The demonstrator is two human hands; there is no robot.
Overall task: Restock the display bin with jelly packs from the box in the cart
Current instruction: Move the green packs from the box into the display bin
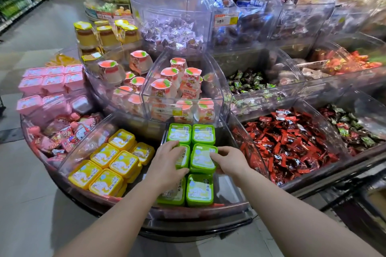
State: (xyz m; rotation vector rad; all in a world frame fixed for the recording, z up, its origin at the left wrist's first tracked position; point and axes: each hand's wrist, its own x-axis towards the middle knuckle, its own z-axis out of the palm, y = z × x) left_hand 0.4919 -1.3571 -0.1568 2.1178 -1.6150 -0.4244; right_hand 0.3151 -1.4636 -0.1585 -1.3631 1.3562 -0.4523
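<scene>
Both hands were down in the clear display bin at lower centre of the frame, among the green jelly packs. Packs lay in two columns, three rows, lids up.

The left hand covered the middle-row pack of the left column, fingers curled over its far edge and thumb at the near side, so it gripped that pack. The right hand pinched the right edge of the middle-row pack of the right column, fingers bent on the lid, thumb lower on the side. Neither grip was wide; both were closed onto a pack. The two held packs sat side by side, touching.

Yellow packs filled the compartment to the left, red wrapped candies the one to the right. Peach-lidded cups stood in the bin above, at frame centre. Pink packs sat at left. Box and cart were not in frame.
</scene>
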